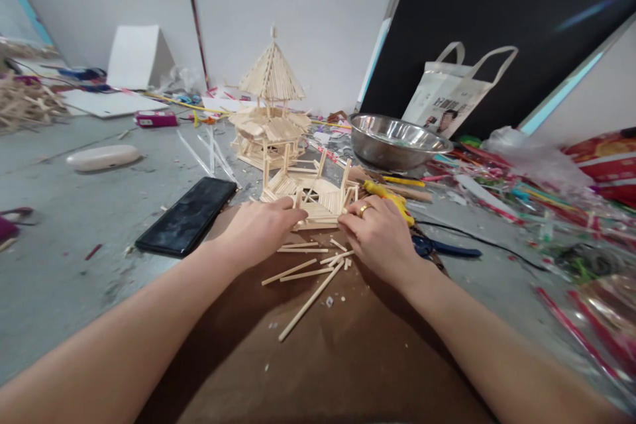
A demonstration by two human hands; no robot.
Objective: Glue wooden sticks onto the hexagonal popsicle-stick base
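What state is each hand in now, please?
Left hand: curled at the frame's near left corner; grip unclear.
Right hand: curled at its near right corner; grip unclear.

A black phone [186, 218] lies flat, a purple box [156, 119] beyond it; to the right, a steel bowl [380, 151] stands before a white bag [431, 94] against a black panel [497, 6]

Behind the stick frame [322, 216] stands a pagoda [272, 122] — phone [187, 217] left, bowl [382, 149] right.

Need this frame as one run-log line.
left hand: at stick frame's near left corner | right hand: at its near right corner | loose sticks: on brown surface, nearer camera | phone: left of left hand
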